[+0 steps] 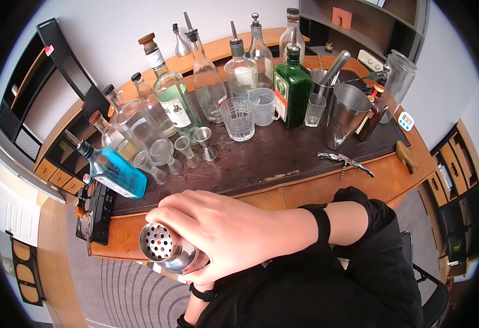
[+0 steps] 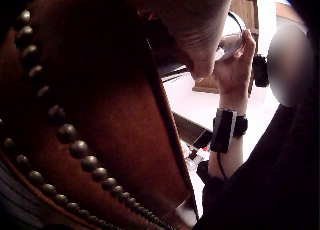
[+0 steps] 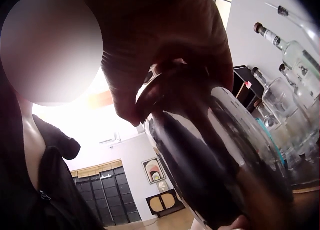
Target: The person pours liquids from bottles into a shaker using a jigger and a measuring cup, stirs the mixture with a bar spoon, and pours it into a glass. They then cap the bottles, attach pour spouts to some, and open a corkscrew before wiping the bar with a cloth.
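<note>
A metal cocktail shaker (image 1: pixel 160 244) is in front of the table edge, its perforated strainer top facing up in the head view. My right hand (image 1: pixel 223 224) grips it from above, fingers and thumb curled round its upper part. Its shiny body (image 3: pixel 200 145) fills the middle of the right wrist view. My left hand (image 2: pixel 192 32) holds the shaker lower down; in the head view it is mostly hidden behind the right hand, with only the wrist showing. One fingertip (image 3: pixel 237 223) shows at the body's lower end. Beyond the hands stand several small jiggers (image 1: pixel 205 144).
A blue bottle (image 1: pixel 120 174) stands at the left of the dark tabletop (image 1: pixel 239 167). Clear bottles and a green bottle (image 1: pixel 292 90) line the back. A glass tumbler (image 1: pixel 238 120), a metal shaker tin (image 1: pixel 346 117) and a corkscrew (image 1: pixel 346 162) are farther right.
</note>
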Action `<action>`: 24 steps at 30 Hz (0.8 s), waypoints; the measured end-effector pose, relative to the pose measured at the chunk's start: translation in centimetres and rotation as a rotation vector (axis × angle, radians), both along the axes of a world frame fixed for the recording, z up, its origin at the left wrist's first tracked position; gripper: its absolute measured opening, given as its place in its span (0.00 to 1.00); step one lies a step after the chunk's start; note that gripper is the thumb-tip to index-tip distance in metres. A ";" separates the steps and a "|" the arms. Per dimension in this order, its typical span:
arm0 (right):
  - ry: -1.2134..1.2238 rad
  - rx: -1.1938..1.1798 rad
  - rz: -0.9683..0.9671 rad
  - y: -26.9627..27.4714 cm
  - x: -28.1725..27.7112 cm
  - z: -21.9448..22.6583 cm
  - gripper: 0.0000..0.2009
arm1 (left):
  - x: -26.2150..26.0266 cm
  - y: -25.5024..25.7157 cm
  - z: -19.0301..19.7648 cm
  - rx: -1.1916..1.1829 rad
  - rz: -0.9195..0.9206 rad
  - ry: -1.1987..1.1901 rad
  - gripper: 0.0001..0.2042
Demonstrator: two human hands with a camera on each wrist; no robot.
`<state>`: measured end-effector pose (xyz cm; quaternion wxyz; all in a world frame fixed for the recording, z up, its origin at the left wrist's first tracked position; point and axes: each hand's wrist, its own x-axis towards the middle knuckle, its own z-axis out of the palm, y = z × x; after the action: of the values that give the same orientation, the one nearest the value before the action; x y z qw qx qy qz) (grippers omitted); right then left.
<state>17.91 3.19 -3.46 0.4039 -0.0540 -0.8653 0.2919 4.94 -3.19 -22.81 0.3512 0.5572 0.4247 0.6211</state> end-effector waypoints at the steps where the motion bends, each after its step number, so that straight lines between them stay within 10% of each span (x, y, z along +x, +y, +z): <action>1: 0.053 0.008 -0.018 0.0 -0.1 -0.1 0.29 | 0.1 0.0 0.1 0.009 0.001 -0.007 0.31; 24: -0.129 -0.093 0.054 1.2 0.9 0.4 0.40 | 1.0 -1.0 4.4 0.243 0.160 -0.191 0.34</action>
<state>18.79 4.39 -3.07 0.3362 -0.0680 -0.8762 0.3386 5.97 -4.17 -18.43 0.2697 0.4984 0.3541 0.7440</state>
